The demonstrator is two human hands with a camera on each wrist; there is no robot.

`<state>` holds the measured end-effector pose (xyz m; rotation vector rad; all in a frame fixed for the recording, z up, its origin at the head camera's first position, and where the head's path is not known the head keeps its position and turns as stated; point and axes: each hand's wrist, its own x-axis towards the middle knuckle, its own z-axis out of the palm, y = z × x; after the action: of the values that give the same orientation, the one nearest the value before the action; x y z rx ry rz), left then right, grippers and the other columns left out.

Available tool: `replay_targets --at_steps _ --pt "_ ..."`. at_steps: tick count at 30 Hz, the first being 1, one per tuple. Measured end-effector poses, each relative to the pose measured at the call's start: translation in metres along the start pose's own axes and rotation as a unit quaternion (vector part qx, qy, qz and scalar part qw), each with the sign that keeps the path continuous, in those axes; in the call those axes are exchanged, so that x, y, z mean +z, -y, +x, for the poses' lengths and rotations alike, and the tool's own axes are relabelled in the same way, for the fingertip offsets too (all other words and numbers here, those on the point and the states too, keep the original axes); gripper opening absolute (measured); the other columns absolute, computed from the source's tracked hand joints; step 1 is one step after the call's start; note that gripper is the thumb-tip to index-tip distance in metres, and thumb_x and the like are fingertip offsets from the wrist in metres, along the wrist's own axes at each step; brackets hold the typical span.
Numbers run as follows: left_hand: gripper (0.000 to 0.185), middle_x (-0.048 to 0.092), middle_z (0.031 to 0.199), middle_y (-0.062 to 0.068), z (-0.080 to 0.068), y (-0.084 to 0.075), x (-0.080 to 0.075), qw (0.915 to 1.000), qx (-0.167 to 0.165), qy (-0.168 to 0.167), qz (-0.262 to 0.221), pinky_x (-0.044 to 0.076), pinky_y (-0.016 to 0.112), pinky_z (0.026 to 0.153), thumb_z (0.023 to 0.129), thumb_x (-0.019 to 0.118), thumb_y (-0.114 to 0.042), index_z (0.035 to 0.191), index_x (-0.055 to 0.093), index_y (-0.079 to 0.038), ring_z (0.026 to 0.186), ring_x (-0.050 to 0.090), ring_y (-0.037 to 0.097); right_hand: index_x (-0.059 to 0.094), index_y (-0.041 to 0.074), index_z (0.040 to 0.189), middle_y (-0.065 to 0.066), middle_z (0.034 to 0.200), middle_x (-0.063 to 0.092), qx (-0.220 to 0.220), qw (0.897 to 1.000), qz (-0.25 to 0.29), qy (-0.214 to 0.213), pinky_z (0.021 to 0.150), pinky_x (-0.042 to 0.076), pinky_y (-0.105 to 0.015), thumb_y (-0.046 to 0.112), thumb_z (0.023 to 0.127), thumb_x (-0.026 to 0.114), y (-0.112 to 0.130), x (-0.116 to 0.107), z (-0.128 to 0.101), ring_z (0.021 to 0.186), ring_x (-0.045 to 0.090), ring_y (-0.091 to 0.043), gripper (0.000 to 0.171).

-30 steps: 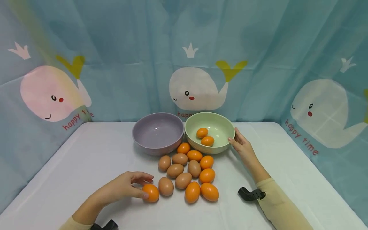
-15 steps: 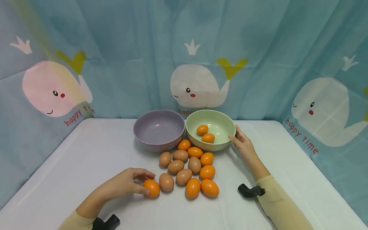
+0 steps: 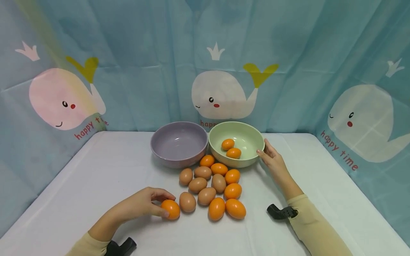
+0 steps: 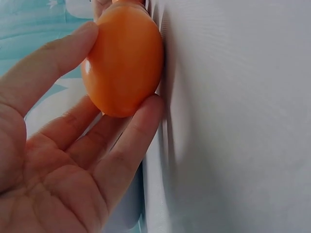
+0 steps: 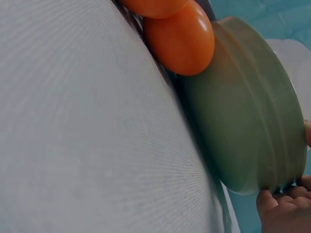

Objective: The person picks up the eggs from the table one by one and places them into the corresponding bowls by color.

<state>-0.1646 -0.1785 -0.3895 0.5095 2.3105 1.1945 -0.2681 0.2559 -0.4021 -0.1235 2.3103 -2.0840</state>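
Counts, head view:
- Bowls: 2. Purple bowl (image 3: 179, 144) centre frame, green bowl (image 3: 236, 144) just right of it.
- Orange eggs: 9 total. 2 inside the green bowl (image 3: 227, 144) (image 3: 234, 153); 7 on the bench (image 3: 96, 170), incl. the leftmost orange egg (image 3: 170, 209) at lower centre.
- Brown eggs: 6, all on the bench, e.g. (image 3: 187, 202).
- Eggs overall: 15.
- Hands: 2, left hand (image 3: 141, 204) lower left, right hand (image 3: 272, 160) right of centre.
- Whale prints on the backdrop: 3.

The left hand (image 4: 58, 160) pinches an orange egg (image 4: 124, 60) between thumb and fingers (image 4: 131, 141), the egg resting against the white tablecloth (image 4: 233, 121).
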Motion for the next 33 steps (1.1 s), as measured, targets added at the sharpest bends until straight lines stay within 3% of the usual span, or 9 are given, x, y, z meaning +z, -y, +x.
replay_targets --at_steps 10,15,24,29,33 --pt "0.041 0.070 0.116 0.005 0.001 0.003 0.000 0.9999 0.009 -0.005 -0.009 0.046 0.036 0.093 0.081 0.082 -0.025 0.118 0.070 -0.010 0.107 0.059 0.021 0.003 0.013 0.160 -0.002 0.167 0.001 0.004 1.000 0.005 -0.002 0.124 0.016 -0.038 0.022 0.104 0.052 -0.003 -0.003 0.002 0.156 0.004 -0.018 0.075" --pt "0.040 0.070 0.117 0.005 0.000 0.005 -0.001 0.9998 0.015 0.002 -0.013 0.047 0.025 0.089 0.082 0.081 -0.025 0.117 0.070 -0.010 0.107 0.059 0.021 0.002 0.014 0.160 -0.002 0.167 0.000 0.005 1.000 0.004 0.000 0.124 0.016 -0.039 0.023 0.104 0.052 -0.004 -0.001 0.002 0.155 0.003 -0.019 0.075" --pt "0.040 0.071 0.119 0.005 0.002 0.009 -0.003 0.9997 0.017 0.007 -0.013 0.046 0.044 0.098 0.082 0.081 -0.024 0.118 0.071 -0.011 0.112 0.060 0.023 0.003 0.012 0.160 -0.003 0.168 0.001 0.001 1.000 0.009 -0.004 0.123 0.016 -0.038 0.022 0.104 0.053 -0.003 -0.001 0.002 0.156 0.005 -0.019 0.076" --pt "0.039 0.071 0.119 0.005 0.002 0.010 -0.004 0.9998 0.011 0.005 -0.014 0.047 0.045 0.098 0.082 0.081 -0.024 0.118 0.071 -0.011 0.113 0.060 0.023 0.003 0.011 0.160 -0.004 0.168 0.001 0.001 1.000 0.008 -0.002 0.123 0.017 -0.037 0.022 0.104 0.054 -0.004 -0.001 0.002 0.155 0.005 -0.020 0.077" --pt "0.039 0.072 0.117 0.004 0.001 0.009 -0.007 0.9998 0.011 -0.007 -0.017 0.047 0.039 0.094 0.081 0.082 -0.025 0.117 0.072 -0.012 0.110 0.060 0.021 0.002 0.011 0.160 -0.005 0.168 0.000 -0.004 1.000 0.002 0.001 0.123 0.017 -0.038 0.024 0.104 0.054 -0.004 -0.002 0.003 0.156 0.004 -0.021 0.077"
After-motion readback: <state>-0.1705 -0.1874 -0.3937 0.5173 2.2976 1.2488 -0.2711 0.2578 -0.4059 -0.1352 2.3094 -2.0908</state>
